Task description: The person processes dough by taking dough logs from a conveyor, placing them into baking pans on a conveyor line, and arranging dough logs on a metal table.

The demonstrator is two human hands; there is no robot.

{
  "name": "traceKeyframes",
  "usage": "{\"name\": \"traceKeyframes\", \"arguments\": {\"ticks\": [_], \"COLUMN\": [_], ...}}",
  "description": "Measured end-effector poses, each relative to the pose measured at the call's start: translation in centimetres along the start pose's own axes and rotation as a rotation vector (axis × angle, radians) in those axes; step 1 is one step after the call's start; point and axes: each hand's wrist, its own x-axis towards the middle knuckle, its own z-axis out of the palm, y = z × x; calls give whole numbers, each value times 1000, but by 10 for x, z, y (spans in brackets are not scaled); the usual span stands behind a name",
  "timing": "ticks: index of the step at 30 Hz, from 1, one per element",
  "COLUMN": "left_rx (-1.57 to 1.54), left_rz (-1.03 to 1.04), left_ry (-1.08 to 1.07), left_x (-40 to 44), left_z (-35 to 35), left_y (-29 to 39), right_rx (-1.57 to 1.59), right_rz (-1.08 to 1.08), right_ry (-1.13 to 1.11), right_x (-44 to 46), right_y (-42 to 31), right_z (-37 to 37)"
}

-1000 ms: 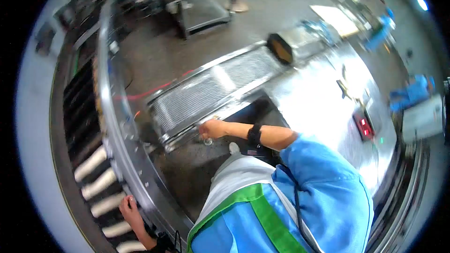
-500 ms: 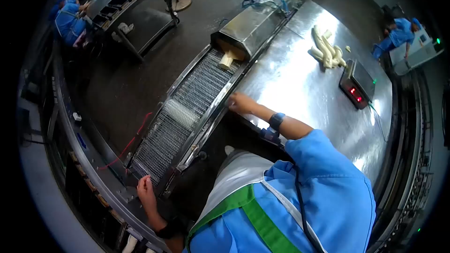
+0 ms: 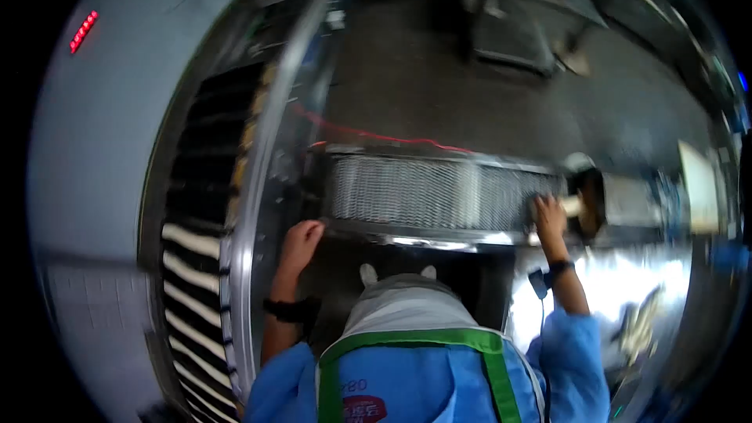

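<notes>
My right hand is over the near side of the mesh conveyor belt, fingers slightly apart and blurred. A pale dough piece lies just right of it, at the mouth of the metal hood; whether hand and dough touch is unclear. My left hand hovers by the belt's left end, fingers curled together with nothing visible in them.
Several black pans holding long pale dough strips line the left side, behind a metal rail. More dough pieces lie on the shiny steel table at right. A red cord runs beyond the belt.
The view has swung left, bringing the dough-filled pans into sight. My right hand has moved from the belt's edge to beside the dough piece at the hood. My left hand's fingers have curled in.
</notes>
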Motion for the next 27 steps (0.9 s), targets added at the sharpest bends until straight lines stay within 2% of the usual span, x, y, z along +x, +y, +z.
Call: {"name": "traceKeyframes", "arguments": {"ticks": [1,2,4,5,6,7,8,9,10,11,12,13,14,15,17,19,20,21,22,24,26,27], "left_rx": [36,30,60,38,53,58,41,118,214,213,207,219,227,286,303,353,354,363,372,299,226,178], "left_rz": [5,-41,-119,-141,-152,-170,-191,-83,44,-40,-52,-80,-105,-137,-159,-211,-212,-331,-455,-517,-573,-600], "left_ry": [13,69,-5,37,39,33,57,218,348,352,368,404,432,457,536,648,660,729,794,837,874,851], "left_x": [-1,-3,-2,-4,-5,-2,4,12,19,24,29,34,39,44,51,52,52,49,46,40,46,52], "left_z": [1,-1,-3,-5,-4,-6,-7,-7,-6,-11,-17,-25,-32,-37,-51,-62,-71,-79,-87,-99,-101,-99], "left_y": [-8,-10,-11,-21,-19,-23,-40,-67,-87,-92,-98,-97,-99,-105,-113,-128,-134,-138,-145,-171,-195,-207], "right_rx": [33,25,15,57,206,342,417,492,422,1110,1160,1311,1287,1345,1488,1679,1743,1776,1852,1975,2131,2084], "right_rz": [-10,-10,-25,-85,30,-4,21,41,-68,91,203,103,93,-74,-85,-222,-194,-271,-361,-476,-514,-533], "right_ry": [49,-51,-257,-89,-188,-193,-138,-81,270,163,58,148,131,183,285,275,268,279,225,168,8,-37], "right_x": [-1,5,15,16,20,27,48,66,69,83,80,93,99,103,117,139,146,160,179,198,219,233], "right_y": [-2,-5,-17,-11,-9,4,23,37,44,55,17,15,-10,-37,-91,-135,-165,-193,-219,-292,-367,-404], "right_z": [2,-8,-52,-28,-42,-56,-67,-86,-97,-104,-182,-195,-240,-275,-318,-347,-363,-371,-371,-383,-380,-366]}}
